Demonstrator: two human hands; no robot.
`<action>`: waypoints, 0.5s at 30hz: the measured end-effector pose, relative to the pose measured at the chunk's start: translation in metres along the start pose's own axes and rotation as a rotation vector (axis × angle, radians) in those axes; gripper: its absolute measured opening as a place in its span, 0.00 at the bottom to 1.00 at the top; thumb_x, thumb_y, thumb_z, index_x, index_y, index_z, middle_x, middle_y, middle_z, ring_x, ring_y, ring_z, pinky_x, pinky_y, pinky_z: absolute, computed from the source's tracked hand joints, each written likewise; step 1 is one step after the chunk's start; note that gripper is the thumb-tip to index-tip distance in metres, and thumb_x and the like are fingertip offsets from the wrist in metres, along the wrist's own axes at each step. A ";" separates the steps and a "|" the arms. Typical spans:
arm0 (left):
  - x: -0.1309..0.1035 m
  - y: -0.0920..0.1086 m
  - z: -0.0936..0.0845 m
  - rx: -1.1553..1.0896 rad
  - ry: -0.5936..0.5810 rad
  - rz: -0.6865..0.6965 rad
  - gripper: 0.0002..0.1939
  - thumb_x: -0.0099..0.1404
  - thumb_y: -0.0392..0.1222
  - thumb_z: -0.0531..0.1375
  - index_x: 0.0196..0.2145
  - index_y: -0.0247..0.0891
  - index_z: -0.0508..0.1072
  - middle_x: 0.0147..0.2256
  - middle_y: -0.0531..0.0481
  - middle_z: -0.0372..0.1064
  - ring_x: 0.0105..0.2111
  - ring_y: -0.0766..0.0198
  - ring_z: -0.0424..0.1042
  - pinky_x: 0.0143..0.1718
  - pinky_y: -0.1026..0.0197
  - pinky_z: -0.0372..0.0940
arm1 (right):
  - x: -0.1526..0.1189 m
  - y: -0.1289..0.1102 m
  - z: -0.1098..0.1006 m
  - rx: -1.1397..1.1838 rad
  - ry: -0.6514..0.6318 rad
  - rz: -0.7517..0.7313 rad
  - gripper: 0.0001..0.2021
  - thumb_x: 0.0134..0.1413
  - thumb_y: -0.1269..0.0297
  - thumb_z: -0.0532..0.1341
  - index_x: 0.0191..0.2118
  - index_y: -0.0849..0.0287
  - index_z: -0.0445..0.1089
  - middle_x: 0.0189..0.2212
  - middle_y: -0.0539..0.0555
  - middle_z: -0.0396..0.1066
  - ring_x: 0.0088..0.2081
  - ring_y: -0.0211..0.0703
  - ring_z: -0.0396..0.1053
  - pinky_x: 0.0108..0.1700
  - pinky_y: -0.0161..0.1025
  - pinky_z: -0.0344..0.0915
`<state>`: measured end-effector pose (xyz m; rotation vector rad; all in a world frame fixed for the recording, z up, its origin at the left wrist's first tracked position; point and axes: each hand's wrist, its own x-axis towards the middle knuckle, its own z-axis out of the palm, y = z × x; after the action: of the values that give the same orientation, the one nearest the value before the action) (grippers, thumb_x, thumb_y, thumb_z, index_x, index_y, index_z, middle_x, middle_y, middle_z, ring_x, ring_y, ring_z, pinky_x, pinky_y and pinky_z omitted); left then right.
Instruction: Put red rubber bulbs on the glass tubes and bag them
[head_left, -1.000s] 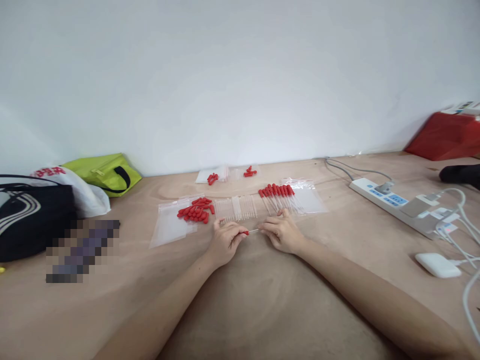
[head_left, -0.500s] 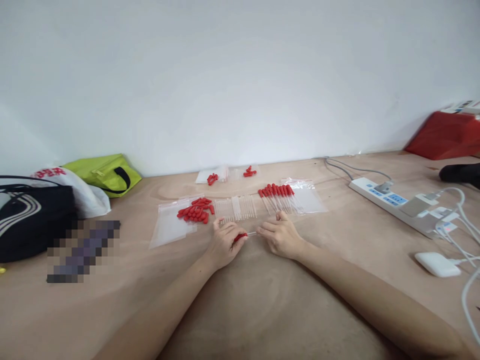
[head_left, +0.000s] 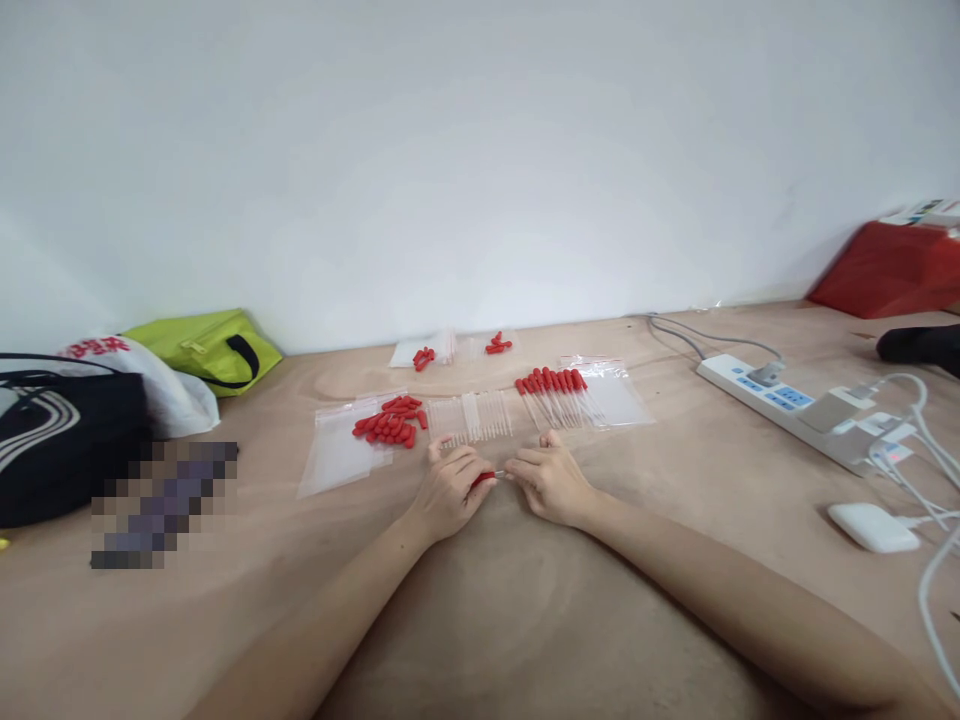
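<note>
Red-capped slender white sticks [head_left: 553, 384] lie completed, row-fashion, on the tan worktop [head_left: 465, 620]; bare slender pale sticks [head_left: 491, 415] and piled loose red caps [head_left: 388, 427] remain unjoined. Nearer, the left hand [head_left: 450, 490] pinches one elongated red cap [head_left: 484, 478]; the right hand [head_left: 551, 482] pinches a thin pale shaft [head_left: 501, 474] at its end. Insertion depth: indeterminate.

Red pieces [head_left: 388, 426], white-striped black bag [head_left: 86, 450]
</note>
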<state>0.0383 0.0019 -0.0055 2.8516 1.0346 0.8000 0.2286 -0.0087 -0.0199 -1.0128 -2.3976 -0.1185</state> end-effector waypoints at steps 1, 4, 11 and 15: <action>0.001 -0.001 -0.001 0.011 -0.011 -0.002 0.08 0.64 0.40 0.50 0.31 0.39 0.68 0.28 0.52 0.72 0.35 0.61 0.69 0.53 0.48 0.41 | 0.001 -0.001 -0.001 -0.006 -0.013 0.009 0.10 0.54 0.72 0.50 0.31 0.60 0.69 0.24 0.51 0.67 0.26 0.36 0.58 0.35 0.39 0.43; 0.002 -0.004 -0.004 0.050 -0.026 -0.003 0.08 0.64 0.39 0.50 0.31 0.41 0.68 0.29 0.53 0.72 0.37 0.61 0.68 0.54 0.46 0.38 | 0.006 -0.006 -0.007 -0.072 -0.046 0.029 0.10 0.55 0.68 0.51 0.30 0.59 0.69 0.25 0.53 0.68 0.31 0.40 0.59 0.35 0.40 0.43; -0.004 -0.016 -0.001 0.113 0.256 -0.234 0.13 0.60 0.42 0.54 0.43 0.38 0.63 0.41 0.43 0.66 0.43 0.55 0.64 0.44 0.53 0.56 | 0.022 0.021 -0.019 -0.140 -0.030 0.391 0.10 0.53 0.66 0.52 0.29 0.58 0.70 0.27 0.56 0.70 0.35 0.46 0.61 0.37 0.42 0.46; -0.007 -0.018 0.002 0.019 0.152 -0.197 0.07 0.60 0.39 0.53 0.37 0.37 0.64 0.35 0.46 0.66 0.36 0.59 0.66 0.37 0.58 0.60 | 0.038 0.049 -0.009 -0.153 0.067 0.760 0.11 0.53 0.63 0.51 0.36 0.59 0.68 0.29 0.56 0.71 0.37 0.48 0.63 0.40 0.43 0.48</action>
<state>0.0237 0.0118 -0.0136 2.6819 1.3216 1.0049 0.2442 0.0478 0.0005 -1.8777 -1.8128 -0.0563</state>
